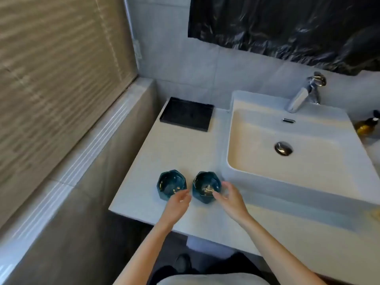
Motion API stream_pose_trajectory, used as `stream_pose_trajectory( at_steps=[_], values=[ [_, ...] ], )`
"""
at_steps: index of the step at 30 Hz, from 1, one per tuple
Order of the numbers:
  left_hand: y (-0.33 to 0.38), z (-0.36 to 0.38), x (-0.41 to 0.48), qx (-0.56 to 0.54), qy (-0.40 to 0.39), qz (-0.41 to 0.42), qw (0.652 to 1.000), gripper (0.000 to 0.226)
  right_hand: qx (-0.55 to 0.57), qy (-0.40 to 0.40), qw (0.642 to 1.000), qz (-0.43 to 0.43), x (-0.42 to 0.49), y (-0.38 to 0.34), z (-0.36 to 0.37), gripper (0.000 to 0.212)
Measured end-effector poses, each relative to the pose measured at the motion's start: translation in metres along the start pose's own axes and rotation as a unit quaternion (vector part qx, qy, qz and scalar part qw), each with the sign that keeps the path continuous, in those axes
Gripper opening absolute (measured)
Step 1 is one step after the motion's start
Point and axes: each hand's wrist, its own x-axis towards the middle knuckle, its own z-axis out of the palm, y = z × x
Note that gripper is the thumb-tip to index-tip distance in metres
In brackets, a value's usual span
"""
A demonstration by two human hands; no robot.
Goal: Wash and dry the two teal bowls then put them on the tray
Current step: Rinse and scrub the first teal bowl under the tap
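No writing or brand is legible on anything in view. Your left hand [179, 199] is spread, its fingertips at the near rim of the left bowl [171, 184]. Your right hand [230, 195] is spread too, fingers curved round the near right side of the right bowl [206, 186]; contact cannot be confirmed. Both bowls stand upright, mouths up, side by side on the table [185, 149]. The tray [186, 114] lies well beyond both hands; the sink [292, 153] is beyond your right hand, to its right.
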Motion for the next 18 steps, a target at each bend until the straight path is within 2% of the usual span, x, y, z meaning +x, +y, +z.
stream_pose_trajectory(
  at_steps=[2, 5, 10, 14, 18],
  values=[
    [-0.001, 0.007, 0.003, -0.009, -0.041, -0.042, 0.998, 0.046, -0.005, 0.022, 0.999, 0.037, 0.010, 0.003, 0.014, 0.014],
    [0.005, 0.020, 0.005, -0.081, -0.087, -0.097, 0.988, 0.055, 0.004, 0.040, 0.991, 0.126, 0.026, 0.015, 0.033, 0.013],
    [0.007, 0.027, 0.015, -0.174, -0.068, -0.115, 0.976, 0.058, -0.059, 0.098, 0.982, 0.153, 0.034, 0.011, 0.040, 0.034],
    [0.003, 0.026, 0.022, -0.232, -0.054, -0.133, 0.962, 0.062, -0.014, 0.062, 0.981, 0.186, 0.040, 0.020, 0.045, 0.014],
    [0.006, 0.022, 0.013, -0.264, -0.069, -0.109, 0.956, 0.063, 0.041, 0.042, 0.982, 0.181, 0.032, 0.034, 0.037, 0.013]
  ],
)
